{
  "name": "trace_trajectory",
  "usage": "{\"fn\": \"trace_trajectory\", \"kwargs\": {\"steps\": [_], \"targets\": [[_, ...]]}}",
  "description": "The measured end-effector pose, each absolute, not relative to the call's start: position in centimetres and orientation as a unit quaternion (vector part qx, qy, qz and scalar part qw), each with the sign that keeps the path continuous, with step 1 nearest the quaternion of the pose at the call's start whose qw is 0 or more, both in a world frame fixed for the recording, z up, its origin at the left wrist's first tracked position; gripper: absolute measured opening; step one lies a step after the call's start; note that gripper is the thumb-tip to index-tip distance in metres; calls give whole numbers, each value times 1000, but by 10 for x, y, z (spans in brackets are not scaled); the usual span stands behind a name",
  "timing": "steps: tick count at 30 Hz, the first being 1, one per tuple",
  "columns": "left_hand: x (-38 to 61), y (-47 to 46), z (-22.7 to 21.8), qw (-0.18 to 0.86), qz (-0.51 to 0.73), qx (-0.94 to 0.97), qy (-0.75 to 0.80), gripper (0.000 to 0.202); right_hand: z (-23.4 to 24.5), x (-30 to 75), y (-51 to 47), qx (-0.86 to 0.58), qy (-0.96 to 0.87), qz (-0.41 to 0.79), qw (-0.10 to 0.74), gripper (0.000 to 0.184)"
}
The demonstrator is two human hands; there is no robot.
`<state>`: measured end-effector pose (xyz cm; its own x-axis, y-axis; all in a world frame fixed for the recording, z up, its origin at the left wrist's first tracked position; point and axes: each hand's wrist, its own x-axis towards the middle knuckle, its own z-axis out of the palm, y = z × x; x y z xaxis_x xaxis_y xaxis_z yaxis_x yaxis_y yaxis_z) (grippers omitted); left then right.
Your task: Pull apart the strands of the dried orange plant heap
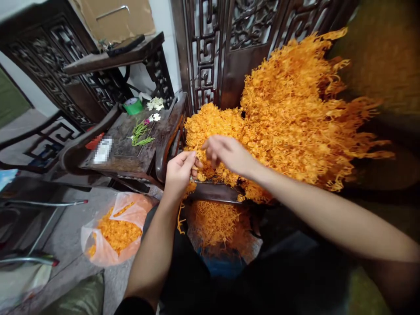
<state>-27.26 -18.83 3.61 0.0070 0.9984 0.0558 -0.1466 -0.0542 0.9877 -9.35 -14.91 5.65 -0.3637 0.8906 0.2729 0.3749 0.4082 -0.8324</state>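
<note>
My left hand (180, 173) is closed in a pinch, thumb against fingers, on a small orange stringy piece (180, 218) whose thin strands hang below the palm. Just right of it, my right hand (226, 153) hovers with curled fingers, smeared by motion; I cannot tell whether anything is in them. Behind both hands rises a large heap of orange stringy pieces (288, 113), which look like small flower-like tufts with thin stems. A smaller part of the heap (213, 124) lies nearest my fingertips. Lower down, between my legs, a container holds more orange strands (216, 221).
A plastic bag (88, 238) with orange pieces stands on the floor at left. On the dark wooden chair (123, 159) lie green tape (133, 106), green stems (141, 133) and white flowers (155, 103). A carved wooden chair back (229, 65) stands behind the heap.
</note>
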Motion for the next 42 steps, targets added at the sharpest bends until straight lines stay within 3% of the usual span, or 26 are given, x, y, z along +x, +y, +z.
{"fn": "trace_trajectory", "kwargs": {"steps": [2,5,12,16,18,20,24,27,30,34,39,42], "targets": [[-265,-188,34,502,535,506,455,30,54,-99,-171,-419,-746,355,378,58],[-256,-192,34,455,538,520,483,27,47,-95,-176,-421,-778,240,400,36],[-257,-194,39,304,556,544,550,24,36,-79,-172,-356,-868,18,347,43],[-274,-182,44,187,600,518,580,19,46,-65,-182,-323,-856,-21,402,34],[-280,-177,45,223,658,471,544,18,52,-51,-175,-336,-817,-28,467,29],[-278,-175,45,350,683,428,477,19,55,-38,-156,-392,-769,-32,504,34],[-267,-177,52,606,642,329,336,20,42,-37,-119,-495,-766,9,409,60],[-268,-184,62,689,622,259,267,26,28,-58,-135,-421,-822,144,356,55],[-277,-192,72,707,621,236,242,32,25,-82,-172,-297,-830,309,358,49],[-284,-200,74,700,628,238,242,37,31,-96,-197,-296,-766,427,377,35],[-276,-205,64,684,651,194,268,39,31,-97,-197,-237,-822,319,408,75],[-271,-206,59,679,655,162,288,42,26,-99,-201,-236,-872,210,374,48]]}}
